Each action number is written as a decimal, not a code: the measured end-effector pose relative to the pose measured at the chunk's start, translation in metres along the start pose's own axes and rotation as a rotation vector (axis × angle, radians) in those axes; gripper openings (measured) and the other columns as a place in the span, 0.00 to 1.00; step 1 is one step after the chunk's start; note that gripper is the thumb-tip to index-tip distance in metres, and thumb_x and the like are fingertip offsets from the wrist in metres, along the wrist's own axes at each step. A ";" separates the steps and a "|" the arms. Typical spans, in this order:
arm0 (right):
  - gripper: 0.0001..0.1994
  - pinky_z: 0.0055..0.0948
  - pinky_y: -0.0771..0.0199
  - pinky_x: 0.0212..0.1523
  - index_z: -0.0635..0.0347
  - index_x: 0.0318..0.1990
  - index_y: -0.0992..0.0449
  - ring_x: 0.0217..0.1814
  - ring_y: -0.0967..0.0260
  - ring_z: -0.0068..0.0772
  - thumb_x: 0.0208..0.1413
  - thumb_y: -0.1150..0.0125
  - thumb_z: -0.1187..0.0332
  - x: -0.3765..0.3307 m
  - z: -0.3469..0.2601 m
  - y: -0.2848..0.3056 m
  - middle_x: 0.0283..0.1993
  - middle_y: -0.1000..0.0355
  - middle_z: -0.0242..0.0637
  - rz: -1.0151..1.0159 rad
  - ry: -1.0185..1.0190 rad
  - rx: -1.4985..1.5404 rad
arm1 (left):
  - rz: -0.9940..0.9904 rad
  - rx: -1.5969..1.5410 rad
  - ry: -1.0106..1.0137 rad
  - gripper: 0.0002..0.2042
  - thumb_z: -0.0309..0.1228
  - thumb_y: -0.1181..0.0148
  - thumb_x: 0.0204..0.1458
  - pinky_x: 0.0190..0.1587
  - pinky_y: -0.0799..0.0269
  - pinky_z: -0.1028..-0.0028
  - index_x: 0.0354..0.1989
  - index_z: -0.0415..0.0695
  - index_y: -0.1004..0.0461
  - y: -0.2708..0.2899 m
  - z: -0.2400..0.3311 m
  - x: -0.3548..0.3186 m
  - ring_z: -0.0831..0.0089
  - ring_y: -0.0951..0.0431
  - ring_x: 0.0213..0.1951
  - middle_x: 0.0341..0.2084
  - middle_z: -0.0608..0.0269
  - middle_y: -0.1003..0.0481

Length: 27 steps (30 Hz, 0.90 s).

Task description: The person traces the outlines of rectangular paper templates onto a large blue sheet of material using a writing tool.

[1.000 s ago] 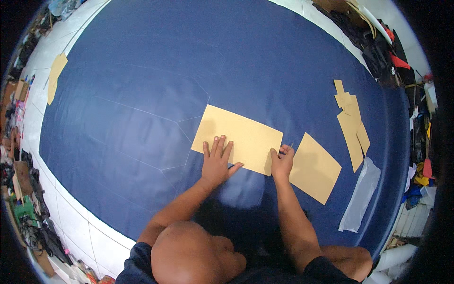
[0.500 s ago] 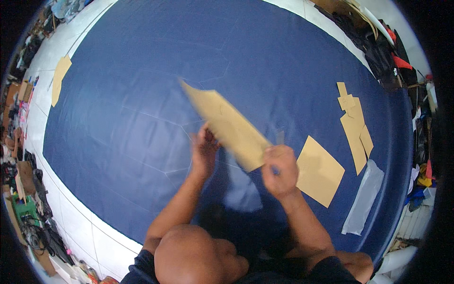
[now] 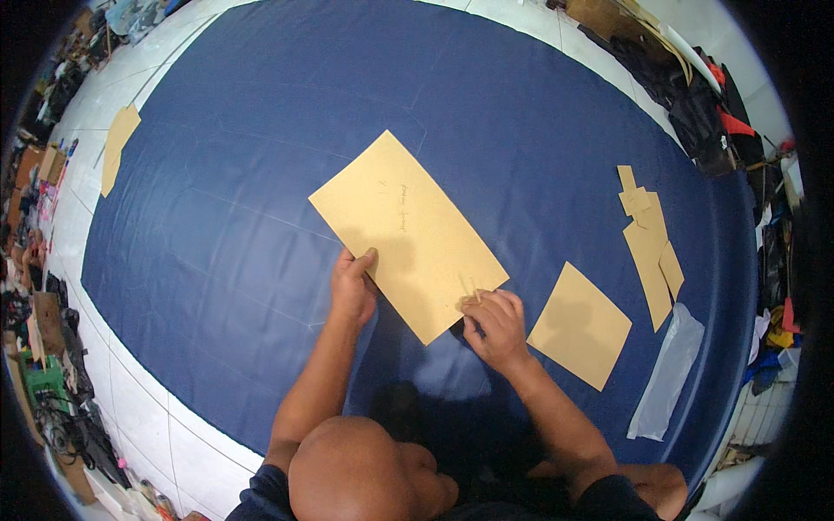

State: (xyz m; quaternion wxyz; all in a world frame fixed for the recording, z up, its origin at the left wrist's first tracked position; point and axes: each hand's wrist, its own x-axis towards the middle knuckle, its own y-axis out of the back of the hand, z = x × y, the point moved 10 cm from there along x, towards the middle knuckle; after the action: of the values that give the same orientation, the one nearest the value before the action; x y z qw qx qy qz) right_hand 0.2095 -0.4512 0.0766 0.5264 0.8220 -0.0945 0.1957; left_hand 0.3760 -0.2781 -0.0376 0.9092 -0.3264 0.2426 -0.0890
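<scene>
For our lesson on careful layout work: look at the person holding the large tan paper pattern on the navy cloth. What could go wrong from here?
1. The large tan pattern is held only at its near edge by the left hand and right hand; its far end is free, so it may swing off line.
2. The navy cloth shows creases, so the pattern may not lie flat.
3. The square tan piece lies close to the right forearm and could get nudged.

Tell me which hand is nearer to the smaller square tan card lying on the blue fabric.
Right. The right hand sits just left of the square card; the left hand is farther left, across the large card.
</scene>
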 end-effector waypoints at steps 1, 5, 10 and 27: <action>0.14 0.46 0.35 0.61 0.54 0.45 0.21 0.58 0.27 0.38 0.48 0.31 0.70 0.001 0.003 0.002 0.48 0.22 0.34 0.008 -0.033 0.001 | -0.002 0.007 -0.009 0.15 0.23 0.46 0.62 0.56 0.24 0.61 0.57 0.39 0.30 0.004 -0.001 0.001 0.63 0.21 0.53 0.53 0.54 0.23; 0.20 0.48 0.37 0.62 0.56 0.51 0.24 0.60 0.29 0.45 0.48 0.32 0.69 0.002 0.026 0.018 0.52 0.24 0.40 0.095 -0.223 0.023 | -0.003 -0.007 -0.011 0.15 0.22 0.45 0.61 0.56 0.24 0.63 0.57 0.39 0.30 0.013 -0.010 0.004 0.63 0.21 0.53 0.53 0.55 0.23; 0.27 0.43 0.34 0.61 0.63 0.60 0.30 0.62 0.31 0.45 0.54 0.29 0.66 -0.004 0.084 0.024 0.57 0.27 0.45 0.192 -0.731 0.248 | 0.048 0.019 -0.014 0.16 0.22 0.45 0.61 0.55 0.24 0.64 0.57 0.39 0.30 0.013 -0.016 -0.001 0.64 0.20 0.52 0.52 0.55 0.22; 0.12 0.22 0.29 0.37 0.64 0.51 0.25 0.39 0.29 0.20 0.65 0.37 0.67 -0.041 0.158 -0.010 0.39 0.26 0.29 0.404 -1.102 0.836 | 0.008 -0.202 0.324 0.16 0.24 0.46 0.58 0.54 0.20 0.56 0.55 0.34 0.32 -0.005 -0.088 -0.049 0.58 0.20 0.51 0.50 0.51 0.24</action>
State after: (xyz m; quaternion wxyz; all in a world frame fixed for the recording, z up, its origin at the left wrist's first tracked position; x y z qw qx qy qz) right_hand 0.2112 -0.5918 -0.0074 -0.0029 0.9004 -0.4139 -0.1341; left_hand 0.2896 -0.3147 -0.0741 0.8213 -0.3965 0.3947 -0.1122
